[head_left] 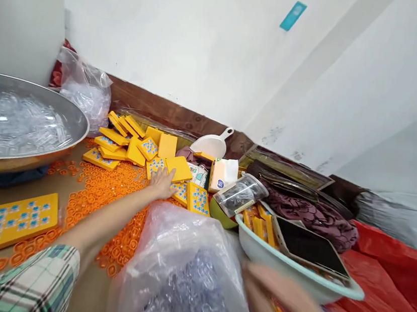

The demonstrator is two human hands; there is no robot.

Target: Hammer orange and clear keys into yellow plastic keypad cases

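My left hand (163,185) reaches forward with fingers spread, touching a pile of flat yellow boards (178,168). Several of these boards carry rows of small blue-and-white pieces. Below the pile, many small orange rings (118,236) cover the tabletop. My right hand (284,307) is at the lower right, smeared by motion, between a clear plastic bag (169,227) and a pale basin (293,267). Something orange shows at its fingers, too blurred to name. A larger yellow board (18,221) with blue pieces lies at the left. Clear plastic parts fill the bag.
At the left stands a wide metal bowl (83,125) of clear plastic pieces, with another filled bag (90,93) behind it. A white scoop (212,145), a tissue pack (224,174) and a clear container (241,195) line the wall side. A phone-like device (311,247) rests on the basin.
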